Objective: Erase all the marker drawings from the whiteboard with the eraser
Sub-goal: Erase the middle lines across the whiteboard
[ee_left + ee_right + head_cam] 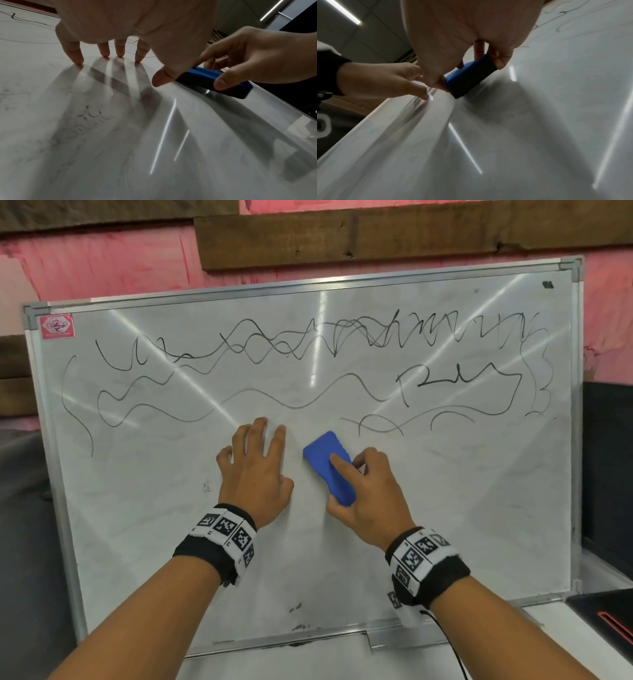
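**Eraser on the board, scribbles still above**

Head view: two forearms with marker-patterned wristbands point(226, 534) reach up from the bottom edge. The left hand point(255, 470) lies spread on the whiteboard point(137, 508), fingers straight, holding nothing. Just beside it the right hand point(368, 494) grips the blue eraser point(325, 453), thumb on one long side, index finger lying across its back, near the board's middle. Black marker lines point(308, 350) wind across the upper half, from the left edge to the right edge. A red sticker point(56, 326) sits in the top left corner. The board leans on a pink wall point(102, 265) with a wooden plank point(376, 234).

Left wrist view: the left hand point(137, 27) touches the whiteboard point(102, 135) with its fingertips point(78, 59), which cast shadows. The right hand point(257, 56) pinches the eraser point(202, 75), flat on the board.

Right wrist view: the right hand point(462, 33) clamps the eraser point(467, 79) between thumb and fingers, dark felt against the whiteboard point(539, 121). The left hand point(385, 79) rests just beside.
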The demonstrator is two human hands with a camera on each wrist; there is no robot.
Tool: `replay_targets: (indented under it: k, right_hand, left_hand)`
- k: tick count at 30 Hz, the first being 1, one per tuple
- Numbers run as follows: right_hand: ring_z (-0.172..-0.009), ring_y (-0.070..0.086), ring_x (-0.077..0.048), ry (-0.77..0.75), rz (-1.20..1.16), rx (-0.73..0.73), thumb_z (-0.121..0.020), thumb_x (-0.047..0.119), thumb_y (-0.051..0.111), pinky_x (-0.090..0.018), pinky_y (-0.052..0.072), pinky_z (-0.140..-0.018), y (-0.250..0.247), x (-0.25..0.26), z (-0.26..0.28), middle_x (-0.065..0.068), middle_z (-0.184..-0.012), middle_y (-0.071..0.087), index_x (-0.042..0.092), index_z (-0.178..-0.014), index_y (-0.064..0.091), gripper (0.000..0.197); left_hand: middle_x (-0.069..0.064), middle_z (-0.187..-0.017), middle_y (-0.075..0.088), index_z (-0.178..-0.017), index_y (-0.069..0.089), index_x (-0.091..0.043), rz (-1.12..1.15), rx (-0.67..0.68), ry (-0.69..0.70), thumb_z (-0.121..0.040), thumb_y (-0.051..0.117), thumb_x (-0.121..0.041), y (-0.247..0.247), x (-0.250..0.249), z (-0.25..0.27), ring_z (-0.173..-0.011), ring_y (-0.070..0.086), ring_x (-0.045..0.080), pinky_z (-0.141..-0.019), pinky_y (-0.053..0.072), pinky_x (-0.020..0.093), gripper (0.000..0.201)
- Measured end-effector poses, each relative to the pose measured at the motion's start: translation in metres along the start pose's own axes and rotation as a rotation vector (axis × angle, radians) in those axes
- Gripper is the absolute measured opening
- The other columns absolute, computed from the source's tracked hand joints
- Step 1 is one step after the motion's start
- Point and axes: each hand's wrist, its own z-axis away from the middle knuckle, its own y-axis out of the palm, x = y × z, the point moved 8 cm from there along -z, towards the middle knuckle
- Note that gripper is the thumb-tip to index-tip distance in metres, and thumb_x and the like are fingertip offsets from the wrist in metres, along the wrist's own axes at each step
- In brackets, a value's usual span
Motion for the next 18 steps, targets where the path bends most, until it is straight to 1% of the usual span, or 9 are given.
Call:
replay_targets:
  k: [2, 5, 7, 9, 11, 13, 15, 18]
  right_hand:
    - [-0.087, 0.042, -0.019, 0.037, 0.006, -0.019, -0.073, 0.035, 0.076, -0.037, 0.054, -0.056, -0.006, -0.013, 0.01, -0.003, -0.103, 0.042, 0.02, -0.129, 0.059, 0.06]
    - [-0.091, 0.042, -0.017, 0.143, 0.019, -0.11, -0.076, 0.034, 0.078, -0.033, 0.051, -0.065, -0.028, -0.033, -0.006, -0.001, -0.104, 0.041, 0.019, -0.133, 0.058, 0.062]
    - [-0.093, 0.042, -0.018, 0.173, 0.019, -0.133, -0.078, 0.035, 0.078, -0.03, 0.049, -0.07, -0.036, -0.038, -0.017, -0.001, -0.106, 0.04, 0.019, -0.136, 0.057, 0.063]
    - [-0.092, 0.041, -0.016, 0.154, 0.028, -0.093, -0.079, 0.036, 0.077, -0.031, 0.05, -0.07, -0.033, -0.038, -0.012, 0.0, -0.106, 0.038, 0.019, -0.137, 0.055, 0.064]
    - [-0.09, 0.041, -0.015, 0.132, 0.034, -0.053, -0.079, 0.037, 0.077, -0.034, 0.054, -0.068, -0.029, -0.041, 0.007, 0.001, -0.105, 0.038, 0.019, -0.137, 0.056, 0.064]
    - [-0.09, 0.041, -0.015, 0.131, 0.025, -0.045, -0.078, 0.037, 0.077, -0.037, 0.055, -0.066, -0.028, -0.048, 0.019, 0.001, -0.104, 0.039, 0.019, -0.136, 0.057, 0.064]
    - [-0.09, 0.042, -0.015, 0.128, 0.036, -0.065, -0.078, 0.037, 0.076, -0.035, 0.054, -0.066, -0.032, -0.049, 0.01, 0.0, -0.104, 0.04, 0.019, -0.136, 0.058, 0.063]
    - [-0.094, 0.042, -0.018, 0.132, 0.026, -0.12, -0.08, 0.037, 0.076, -0.03, 0.049, -0.071, -0.039, -0.043, -0.018, -0.003, -0.107, 0.041, 0.019, -0.136, 0.056, 0.062]
  left_hand:
    - [0.014, -0.155, 0.028, -0.148, 0.038, -0.017, -0.008, -0.005, 0.001, -0.075, 0.065, -0.027, 0.001, -0.002, -0.001, -0.138, 0.03, 0.038, -0.098, 0.038, 0.057, 0.079]
    - [0.016, -0.153, 0.03, -0.147, 0.04, -0.016, -0.006, -0.016, 0.011, -0.075, 0.065, -0.027, 0.0, -0.007, -0.004, -0.136, 0.031, 0.038, -0.098, 0.037, 0.057, 0.076]
    - [0.016, -0.152, 0.032, -0.146, 0.042, -0.016, -0.002, -0.026, 0.042, -0.074, 0.066, -0.027, -0.001, -0.016, -0.006, -0.135, 0.032, 0.038, -0.097, 0.038, 0.056, 0.077]
    - [0.015, -0.151, 0.034, -0.144, 0.044, -0.017, -0.006, -0.041, 0.083, -0.073, 0.066, -0.028, -0.002, -0.027, -0.008, -0.134, 0.033, 0.036, -0.096, 0.039, 0.054, 0.075]
    - [0.013, -0.151, 0.036, -0.143, 0.047, -0.019, -0.007, -0.043, 0.119, -0.074, 0.067, -0.027, -0.001, -0.039, -0.009, -0.133, 0.035, 0.034, -0.095, 0.039, 0.052, 0.072]
    - [0.011, -0.151, 0.037, -0.142, 0.047, -0.02, -0.005, -0.037, 0.142, -0.075, 0.067, -0.027, 0.001, -0.047, -0.009, -0.133, 0.038, 0.032, -0.094, 0.039, 0.051, 0.071]
    - [0.01, -0.15, 0.038, -0.142, 0.047, -0.019, -0.006, -0.035, 0.146, -0.074, 0.068, -0.027, 0.002, -0.052, -0.009, -0.132, 0.039, 0.031, -0.093, 0.04, 0.051, 0.071]
    - [0.01, -0.149, 0.04, -0.14, 0.048, -0.017, -0.005, -0.035, 0.138, -0.073, 0.069, -0.026, 0.002, -0.055, -0.01, -0.131, 0.039, 0.031, -0.092, 0.04, 0.051, 0.071]
